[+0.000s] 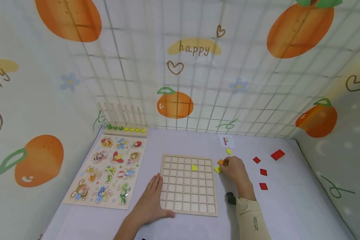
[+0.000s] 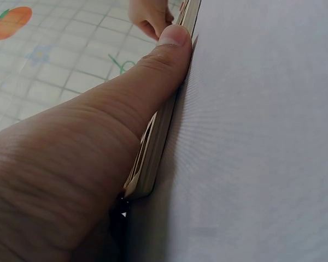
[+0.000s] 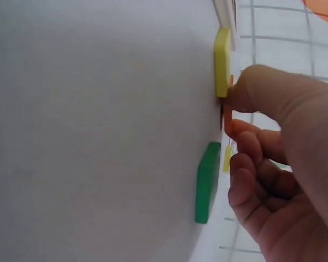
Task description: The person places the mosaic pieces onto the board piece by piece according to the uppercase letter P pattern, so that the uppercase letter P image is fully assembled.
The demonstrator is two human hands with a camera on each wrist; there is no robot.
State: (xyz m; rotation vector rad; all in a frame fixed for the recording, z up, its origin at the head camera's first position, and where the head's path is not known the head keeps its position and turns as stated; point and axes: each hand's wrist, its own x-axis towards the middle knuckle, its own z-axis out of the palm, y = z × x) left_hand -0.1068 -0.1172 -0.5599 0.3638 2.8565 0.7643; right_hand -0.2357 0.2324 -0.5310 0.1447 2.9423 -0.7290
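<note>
A square wooden grid board (image 1: 188,185) lies on the table, with one yellow piece (image 1: 194,167) in an upper cell. My left hand (image 1: 148,203) rests at its lower left corner, fingers along the left edge; in the left wrist view the thumb (image 2: 158,63) presses the board's side (image 2: 156,158). Right of the board, my right hand (image 1: 235,170) pinches an orange piece (image 1: 220,162) between thumb and finger. A yellow piece (image 1: 217,169) lies beside it, also seen in the right wrist view as a thick yellow block (image 3: 222,63). There a green piece (image 3: 208,183) lies near the curled fingers.
At the left lies an insect puzzle board (image 1: 108,173) with a rack of pegs and small beads (image 1: 126,129) behind. A patterned card (image 1: 226,141) and a yellow piece (image 1: 229,151) lie beyond my right hand. Several red pieces (image 1: 263,172) are at the right, before a cloth-covered wall.
</note>
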